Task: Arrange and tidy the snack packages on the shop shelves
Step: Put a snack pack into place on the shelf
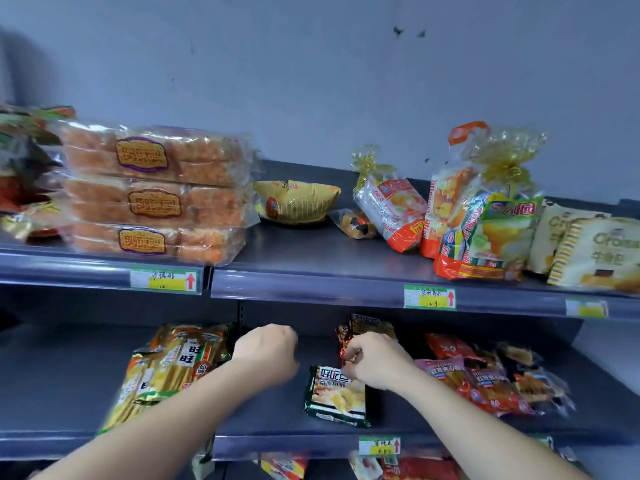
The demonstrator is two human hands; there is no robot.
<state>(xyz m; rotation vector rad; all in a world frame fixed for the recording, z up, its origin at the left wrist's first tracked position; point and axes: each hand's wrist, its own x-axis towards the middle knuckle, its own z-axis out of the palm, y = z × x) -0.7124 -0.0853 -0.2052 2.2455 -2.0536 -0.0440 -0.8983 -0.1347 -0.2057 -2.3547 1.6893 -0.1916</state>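
Note:
On the lower shelf [277, 420] lies a green snack bag [337, 398] with a white label, flat near the front. Behind it stands a red and brown snack bag [367, 329]. My right hand [375, 360] pinches the lower edge of that red bag, just above the green bag's top. My left hand [266, 353] hovers over the bare shelf with fingers curled, holding nothing. To its left lies a pile of gold rice-cracker packs [169, 368].
Red and pink snack bags [485, 382] crowd the lower shelf's right side. The upper shelf [311, 261] carries stacked cake packs [156, 195], a yellow bag [296, 202], ribbon-tied bags [485, 216] and cream croissant bags [588, 251]. Price tags [429, 297] line the shelf edges.

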